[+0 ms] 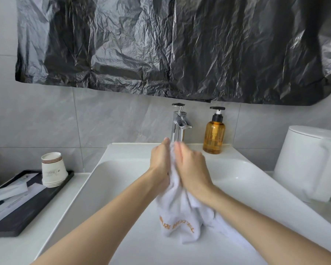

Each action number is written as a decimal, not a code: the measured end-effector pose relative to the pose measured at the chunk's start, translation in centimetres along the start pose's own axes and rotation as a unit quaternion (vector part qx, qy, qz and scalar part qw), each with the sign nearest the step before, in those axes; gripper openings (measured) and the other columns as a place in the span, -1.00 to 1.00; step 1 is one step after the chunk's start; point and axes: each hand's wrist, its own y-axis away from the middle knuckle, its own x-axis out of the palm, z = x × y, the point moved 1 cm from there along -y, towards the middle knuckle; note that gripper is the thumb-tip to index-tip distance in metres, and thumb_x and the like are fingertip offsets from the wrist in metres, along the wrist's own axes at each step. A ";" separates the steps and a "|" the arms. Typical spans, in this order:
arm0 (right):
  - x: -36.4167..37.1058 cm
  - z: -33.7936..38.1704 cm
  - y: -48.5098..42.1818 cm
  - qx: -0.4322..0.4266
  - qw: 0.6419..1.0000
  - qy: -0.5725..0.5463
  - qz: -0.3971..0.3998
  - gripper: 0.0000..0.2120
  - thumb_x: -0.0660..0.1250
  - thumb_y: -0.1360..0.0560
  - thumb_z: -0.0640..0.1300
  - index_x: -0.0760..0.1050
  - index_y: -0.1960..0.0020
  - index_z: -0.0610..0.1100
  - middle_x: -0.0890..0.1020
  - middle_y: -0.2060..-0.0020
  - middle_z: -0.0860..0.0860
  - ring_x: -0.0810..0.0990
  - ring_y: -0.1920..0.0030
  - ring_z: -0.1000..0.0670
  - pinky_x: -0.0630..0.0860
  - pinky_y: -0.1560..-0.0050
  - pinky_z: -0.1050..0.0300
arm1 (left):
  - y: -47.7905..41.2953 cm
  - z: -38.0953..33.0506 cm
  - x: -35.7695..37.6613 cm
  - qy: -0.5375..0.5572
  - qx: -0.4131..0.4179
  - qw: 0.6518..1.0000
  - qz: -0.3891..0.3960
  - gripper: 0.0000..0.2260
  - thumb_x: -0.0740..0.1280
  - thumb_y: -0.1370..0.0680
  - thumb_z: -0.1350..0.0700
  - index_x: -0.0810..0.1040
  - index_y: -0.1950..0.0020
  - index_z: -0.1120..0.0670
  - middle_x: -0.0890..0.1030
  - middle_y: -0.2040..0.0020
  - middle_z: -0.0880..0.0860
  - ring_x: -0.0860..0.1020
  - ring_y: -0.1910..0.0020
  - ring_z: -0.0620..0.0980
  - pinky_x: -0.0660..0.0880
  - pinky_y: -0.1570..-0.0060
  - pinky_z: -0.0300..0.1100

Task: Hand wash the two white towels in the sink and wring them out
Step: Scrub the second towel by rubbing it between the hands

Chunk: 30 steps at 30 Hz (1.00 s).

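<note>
One towel (pixel 180 213), white with orange lettering: we hold it bunched over the sink (pixel 256 169), beneath the tap (pixel 179 125) at 12 o'clock, so drips fall inside. Left hand (pixel 160 159) and right hand (pixel 191 167) each grip its top, pressed together, probably for rubbing. No second one in view.

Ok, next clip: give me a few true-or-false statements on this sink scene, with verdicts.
1. The left hand and right hand both grip a white towel above the sink. True.
2. The amber pump bottle stands left of the faucet. False: it stands to the faucet's right.
3. A stack of paper cups sits on the black tray. True.
4. The towel carries no lettering. False: orange letters show near its lower edge.
</note>
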 end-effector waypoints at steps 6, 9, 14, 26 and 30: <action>-0.1 1.2 1.0 -0.044 0.999 -0.005 -0.012 -0.67 0.05 -0.62 -0.02 0.44 0.17 -0.17 0.53 0.45 -0.18 0.49 0.43 -0.24 0.25 0.43 0.09 | -0.2 -0.1 -0.2 0.010 -0.003 1.000 0.001 -0.63 0.18 -0.65 0.01 0.43 0.33 0.09 0.49 0.44 0.04 0.49 0.48 -0.03 0.37 0.36 -0.19; -0.2 -1.1 -1.2 0.060 0.998 0.002 0.001 -0.68 0.01 -0.67 -0.05 0.35 0.19 -0.12 0.45 0.43 -0.11 0.50 0.32 -0.23 0.23 0.31 0.06 | 0.5 0.1 0.4 0.000 -0.006 1.000 0.001 -0.70 0.18 -0.65 0.00 0.56 0.14 0.14 0.61 0.23 0.12 0.58 0.27 0.04 0.48 0.23 -0.17; 0.1 0.8 1.1 -0.060 0.998 0.011 -0.001 -0.69 0.06 -0.62 -0.05 0.44 0.16 -0.19 0.54 0.45 -0.18 0.52 0.43 -0.25 0.21 0.41 0.13 | -0.4 -0.1 -0.2 0.011 0.000 1.000 -0.014 -0.66 0.18 -0.65 0.04 0.40 0.32 0.07 0.45 0.38 0.05 0.43 0.40 0.00 0.36 0.38 -0.23; -0.1 0.0 -0.2 0.085 0.995 0.019 0.052 -0.68 -0.06 -0.68 -0.05 0.36 0.11 -0.14 0.60 0.17 -0.24 0.56 0.11 -0.29 0.24 0.24 0.03 | -0.7 -0.3 -0.3 -0.014 -0.017 1.000 -0.005 -0.70 0.20 -0.63 -0.02 0.49 0.20 0.12 0.56 0.23 0.13 0.55 0.25 0.10 0.51 0.10 -0.11; 0.4 0.6 0.9 0.023 0.997 0.032 0.074 -0.62 -0.08 -0.65 0.01 0.43 -0.03 -0.18 0.62 0.15 -0.27 0.59 0.11 -0.30 0.28 0.23 0.01 | -1.5 -0.1 -0.9 -0.018 0.002 1.000 -0.013 -0.70 0.20 -0.65 0.03 0.47 0.23 0.13 0.50 0.31 0.09 0.46 0.36 0.01 0.37 0.34 -0.21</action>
